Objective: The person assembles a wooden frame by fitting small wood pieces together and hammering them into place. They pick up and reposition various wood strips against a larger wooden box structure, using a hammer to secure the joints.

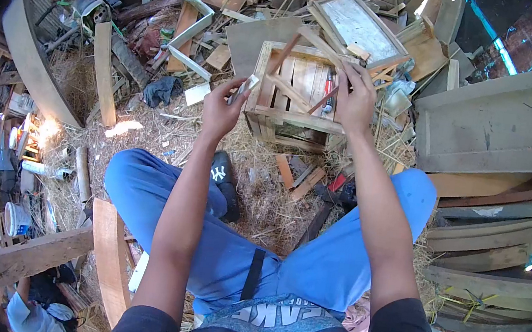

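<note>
Head view. The left hand is clenched around a small pale flat piece that juts out above the fingers toward 1 o'clock. The right hand is closed on the end of a wooden slat that runs away from its fingertips toward 10 o'clock, across the top of a small wooden crate. Both hands hover over the crate, which stands on straw at 12 o'clock from the seated person's knees. A red-handled tool lies inside it, just left of the right hand.

Judgement on handling: the slat is long and thin, so it is best gripped near its end with the wrist kept low. It should bear flat on the crate's rim before any pressure comes from the left hand, or it may twist or slip.

Writing: a white "NY" monogram shows on the black shoe at 6 o'clock from the left hand. The shirt carries upside-down block letters, of which only "AKE" can be read.
</note>
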`<state>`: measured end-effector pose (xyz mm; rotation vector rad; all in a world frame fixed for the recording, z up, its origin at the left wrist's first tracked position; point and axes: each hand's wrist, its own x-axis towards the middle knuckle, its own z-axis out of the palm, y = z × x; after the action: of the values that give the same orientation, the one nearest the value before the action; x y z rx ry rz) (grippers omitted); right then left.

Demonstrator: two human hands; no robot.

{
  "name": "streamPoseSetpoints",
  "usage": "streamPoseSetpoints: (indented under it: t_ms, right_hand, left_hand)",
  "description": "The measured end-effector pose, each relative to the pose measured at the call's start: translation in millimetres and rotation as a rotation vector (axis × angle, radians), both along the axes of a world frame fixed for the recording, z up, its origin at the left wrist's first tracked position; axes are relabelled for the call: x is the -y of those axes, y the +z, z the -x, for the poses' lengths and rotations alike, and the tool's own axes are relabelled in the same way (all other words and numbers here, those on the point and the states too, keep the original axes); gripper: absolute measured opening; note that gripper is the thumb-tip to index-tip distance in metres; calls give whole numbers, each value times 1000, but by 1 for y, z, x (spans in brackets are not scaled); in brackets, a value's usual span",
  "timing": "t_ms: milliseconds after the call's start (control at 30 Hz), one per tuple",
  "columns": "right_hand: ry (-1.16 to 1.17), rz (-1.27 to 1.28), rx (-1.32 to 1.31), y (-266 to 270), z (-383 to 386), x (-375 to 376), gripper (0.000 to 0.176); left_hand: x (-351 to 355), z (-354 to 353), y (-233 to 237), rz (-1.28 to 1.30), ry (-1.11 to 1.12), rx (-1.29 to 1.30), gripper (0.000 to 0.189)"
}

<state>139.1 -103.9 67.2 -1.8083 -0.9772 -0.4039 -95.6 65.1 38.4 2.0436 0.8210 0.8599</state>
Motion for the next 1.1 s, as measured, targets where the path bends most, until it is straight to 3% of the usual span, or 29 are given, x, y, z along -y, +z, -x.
streamPoseSetpoints:
  t_ms: [100, 167, 333, 467, 567, 667, 767, 1100]
  right_hand:
    - [106, -12, 38, 16, -6, 18, 26]
    - [147, 6, 59, 23, -6, 29, 26]
    - [166, 27, 105, 22, -9, 52, 26]
    - [160, 18, 111, 21, -11, 60, 28]
    - [229, 45, 166, 23, -12, 63, 30]
    - [271, 104, 184, 28, -8, 66, 33]
    - [296, 106, 207, 30, -8, 67, 35]
    - [321, 110, 200, 28, -11, 65, 37]
  left_hand:
    - [7, -3, 1, 27, -10, -2, 32]
    - [7, -3, -5, -74, -130, -26, 35]
    - [24, -10, -8, -27, -98, -90, 33]
    - [55, -15, -16, 66, -107, -45, 32]
    - [65, -20, -37, 292, -179, -26, 33]
    - [77, -22, -19, 447, -160, -167, 31]
    - [77, -24, -29, 580, -169, -91, 35]
    - [80, -37, -41, 737, -66, 44, 48]
